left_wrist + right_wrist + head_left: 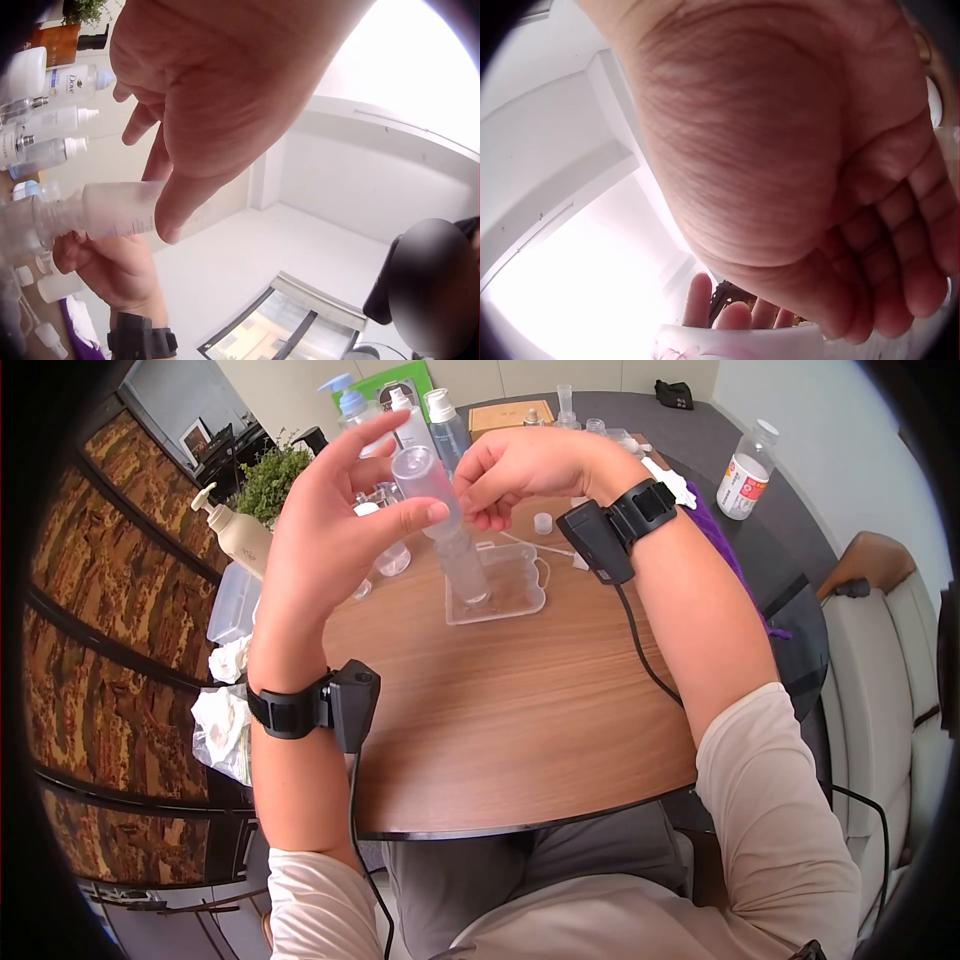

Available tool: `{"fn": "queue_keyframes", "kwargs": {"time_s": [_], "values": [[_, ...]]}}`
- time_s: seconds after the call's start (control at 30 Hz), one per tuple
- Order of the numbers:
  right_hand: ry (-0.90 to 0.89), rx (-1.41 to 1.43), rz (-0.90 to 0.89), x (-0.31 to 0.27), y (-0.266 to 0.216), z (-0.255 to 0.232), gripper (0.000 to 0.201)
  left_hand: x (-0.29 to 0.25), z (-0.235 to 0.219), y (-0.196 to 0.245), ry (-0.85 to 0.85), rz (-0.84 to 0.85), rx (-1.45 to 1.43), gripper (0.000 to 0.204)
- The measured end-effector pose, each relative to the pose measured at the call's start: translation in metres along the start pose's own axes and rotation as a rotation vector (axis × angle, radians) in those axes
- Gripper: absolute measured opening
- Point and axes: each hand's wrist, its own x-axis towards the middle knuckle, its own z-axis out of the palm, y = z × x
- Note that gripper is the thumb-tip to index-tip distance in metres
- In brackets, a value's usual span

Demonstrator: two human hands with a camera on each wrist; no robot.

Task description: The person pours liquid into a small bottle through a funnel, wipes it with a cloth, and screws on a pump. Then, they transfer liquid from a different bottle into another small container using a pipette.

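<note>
My left hand [325, 510] holds a frosted plastic bottle [420, 475] upside down, thumb on its near side and fingers round the back. Faint print runs along the frosted bottle [124, 210]. Its neck meets the mouth of a clear bottle [462, 572] standing upright below in a shallow clear tray [500, 610]. From the right side, my right hand [530, 468] reaches in with curled fingers, thumb and fingertips at the frosted bottle's neck. In the left wrist view the fingertips of the right hand [112, 270] lie against this joint; their exact grip is partly hidden.
Several pump and spray bottles [445, 420] stand behind the hands, beside a cardboard box [510, 417]. A small white cap [543, 523] lies right of the tray. At left are a beige pump bottle [235, 532] and crumpled tissues [220, 715]; a labelled bottle [745, 475] stands far right.
</note>
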Motion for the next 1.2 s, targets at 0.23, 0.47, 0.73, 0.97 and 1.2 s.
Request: {"fn": "queue_keyframes", "kwargs": {"time_s": [0.23, 0.47, 0.73, 0.97, 1.2], "values": [[0.010, -0.011, 0.004, 0.000, 0.000, 0.000, 0.017, 0.001, -0.004, -0.002, -0.041, -0.074, -0.068, 0.066], [-0.008, -0.013, -0.015, 0.002, 0.002, -0.003, 0.019, 0.003, -0.006, -0.010, -0.024, 0.019, 0.024, 0.057], [-0.006, -0.011, -0.006, 0.001, 0.001, -0.002, 0.017, 0.002, -0.005, -0.006, 0.006, 0.005, 0.031, 0.052], [0.016, -0.013, -0.004, 0.000, -0.001, -0.001, 0.017, 0.000, -0.006, 0.000, -0.012, -0.020, 0.012, 0.052], [0.011, -0.015, -0.003, 0.000, -0.002, 0.002, 0.016, -0.001, 0.001, 0.002, -0.008, -0.033, -0.081, 0.053]]}}
